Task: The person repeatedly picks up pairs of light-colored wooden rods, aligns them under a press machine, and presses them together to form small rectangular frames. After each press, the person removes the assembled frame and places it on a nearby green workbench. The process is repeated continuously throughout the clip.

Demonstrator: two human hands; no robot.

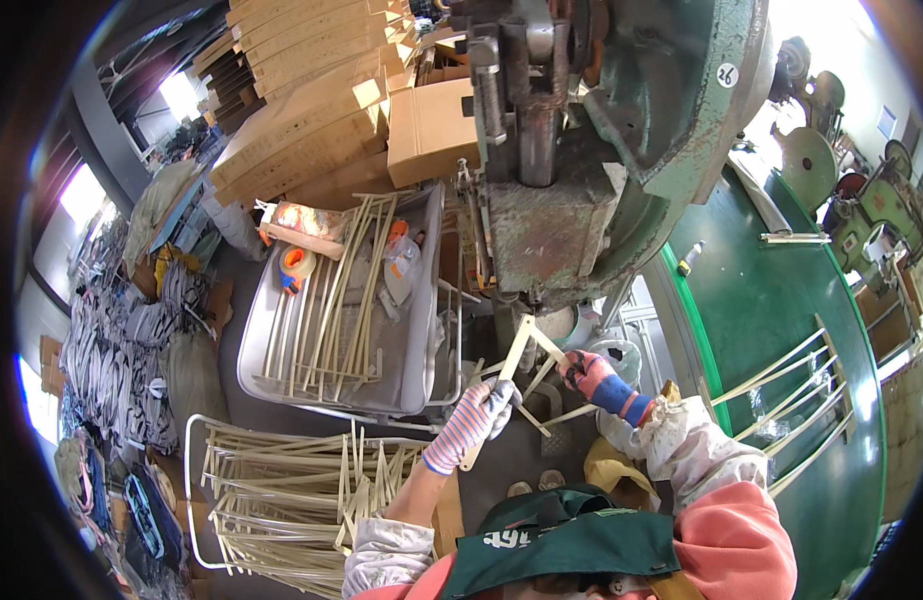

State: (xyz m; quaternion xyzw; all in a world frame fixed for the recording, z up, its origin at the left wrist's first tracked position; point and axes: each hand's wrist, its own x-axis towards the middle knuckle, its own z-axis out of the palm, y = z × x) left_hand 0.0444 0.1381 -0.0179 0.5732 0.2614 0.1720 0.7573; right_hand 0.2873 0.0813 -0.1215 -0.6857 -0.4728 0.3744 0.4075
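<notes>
My left hand (pixel 484 412), in a striped glove with grey fingers, is closed around a cream flat strip (pixel 518 348). At its upper end this strip meets a second cream strip (pixel 548 346) at an angle, like a hinge. My right hand (pixel 590 376), in a red and blue glove with dark fingertips, grips the lower end of that second strip. More thin cream strips (pixel 538 420) hang below and between my hands. The joined corner is just under the worn metal head of a green press (pixel 552 225). Whether it touches the press cannot be seen.
To the left stands a white tub (pixel 250 350) with cream strips and an orange tape dispenser (pixel 296 268). A wire-framed rack (pixel 194 480) piled with strip frames is nearer. On the right, a green table (pixel 742 300) carries another strip frame (pixel 832 370). Cardboard boxes (pixel 432 125) stand behind.
</notes>
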